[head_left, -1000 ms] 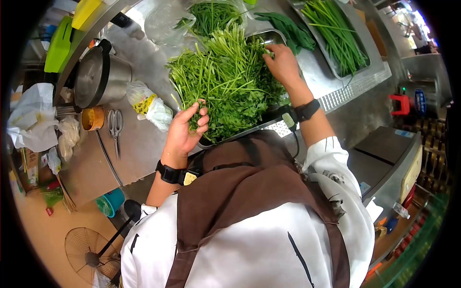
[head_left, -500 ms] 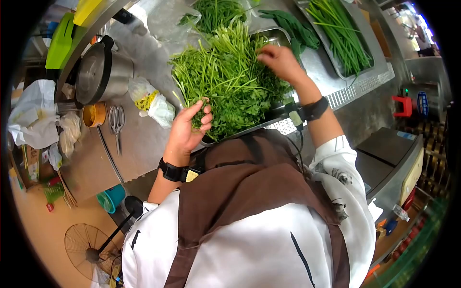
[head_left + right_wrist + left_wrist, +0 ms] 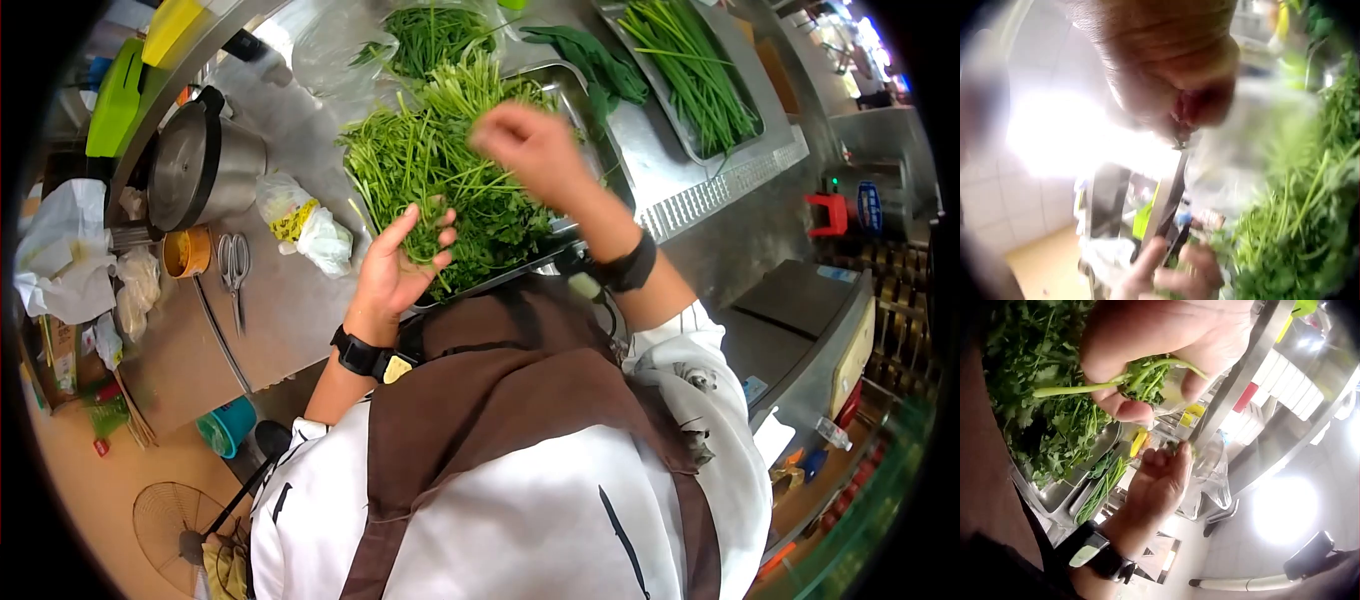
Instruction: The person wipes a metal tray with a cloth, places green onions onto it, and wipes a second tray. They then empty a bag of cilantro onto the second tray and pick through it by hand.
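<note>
A heap of leafy coriander (image 3: 500,215) fills a steel tray (image 3: 612,150) in front of the person. At the heap's near left side the left hand (image 3: 392,262) is turned palm up. Its curled fingers hold a few coriander sprigs (image 3: 1147,378), a pale stem sticking out past the fingers in the left wrist view. The right hand (image 3: 530,150), blurred, is over the middle of the heap with its fingers bent. In the left wrist view a small green bit (image 3: 1175,447) shows at the right fingertips, pinched against the thumb.
Another tray of long green stalks (image 3: 690,75) lies at the right, beside a dark green cloth-like bundle (image 3: 595,60). Bagged greens (image 3: 440,38) are behind. Leftward are a knotted plastic bag (image 3: 325,240), scissors (image 3: 234,265), a tape roll (image 3: 187,252) and a lidded pot (image 3: 205,165).
The right hand has lifted from the heap's right side and moved left toward the left hand. The left hand stays nearly in place, with more green now showing in its fingers.
</note>
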Demonstrator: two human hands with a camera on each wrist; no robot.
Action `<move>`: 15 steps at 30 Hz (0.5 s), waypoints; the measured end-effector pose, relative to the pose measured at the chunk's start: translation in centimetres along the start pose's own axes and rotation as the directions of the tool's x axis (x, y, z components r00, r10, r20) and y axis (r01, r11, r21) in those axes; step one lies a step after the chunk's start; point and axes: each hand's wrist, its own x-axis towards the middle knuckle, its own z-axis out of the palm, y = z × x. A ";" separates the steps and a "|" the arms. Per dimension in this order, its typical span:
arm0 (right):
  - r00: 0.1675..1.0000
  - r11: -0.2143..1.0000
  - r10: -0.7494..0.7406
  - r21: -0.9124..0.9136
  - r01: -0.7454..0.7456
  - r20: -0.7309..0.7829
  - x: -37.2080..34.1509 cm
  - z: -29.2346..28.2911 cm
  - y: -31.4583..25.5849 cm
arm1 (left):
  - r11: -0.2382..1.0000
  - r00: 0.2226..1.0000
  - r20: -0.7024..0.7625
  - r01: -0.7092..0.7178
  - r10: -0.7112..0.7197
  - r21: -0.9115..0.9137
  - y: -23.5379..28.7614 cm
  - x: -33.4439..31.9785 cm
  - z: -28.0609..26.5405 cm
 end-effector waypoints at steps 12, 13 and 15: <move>0.999 0.944 0.007 -0.331 0.010 0.049 -2.9 -0.9 3.2 | 0.920 0.999 0.000 0.037 -0.041 -0.391 -0.1 1.5 -3.3; 1.000 0.879 -0.007 -0.476 0.015 0.019 -2.5 -1.9 4.2 | 0.910 0.995 0.076 0.091 -0.066 -0.406 -0.2 1.4 -3.7; 0.975 0.693 -0.217 -0.698 0.182 0.039 -1.7 -3.1 6.7 | 0.893 0.986 0.126 0.152 -0.108 -0.424 -0.2 1.2 -3.3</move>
